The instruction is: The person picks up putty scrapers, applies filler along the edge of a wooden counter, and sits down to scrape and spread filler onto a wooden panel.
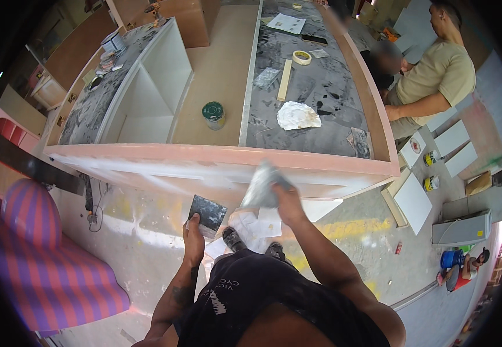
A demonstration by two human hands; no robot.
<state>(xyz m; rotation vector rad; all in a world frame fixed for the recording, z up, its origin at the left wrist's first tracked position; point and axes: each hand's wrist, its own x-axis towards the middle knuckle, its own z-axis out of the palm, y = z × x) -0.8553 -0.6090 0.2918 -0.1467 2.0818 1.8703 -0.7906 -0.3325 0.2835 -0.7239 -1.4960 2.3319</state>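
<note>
Before me stands an unfinished cabinet whose pink front panel (pixel 216 160) carries long white smears. My left hand (pixel 193 236) is closed on the edge of a dark square plate (pixel 208 215) streaked with white, held low in front of the panel. In my right hand (pixel 290 203) is a flat, pale grey blade-like piece (pixel 262 188), blurred by motion. It is up close to the panel's lower part; whether it touches cannot be made out. On the dark worktop behind lies a crumpled white lump (pixel 299 116).
The worktop also holds a wooden strip (pixel 285 80), a tape roll (pixel 302 57) and a phone (pixel 314 40). A green-topped can (pixel 214 115) stands inside the cabinet. A striped seat (pixel 54 272) is at left. People (pixel 436 75) are at right, near white panels (pixel 413 199).
</note>
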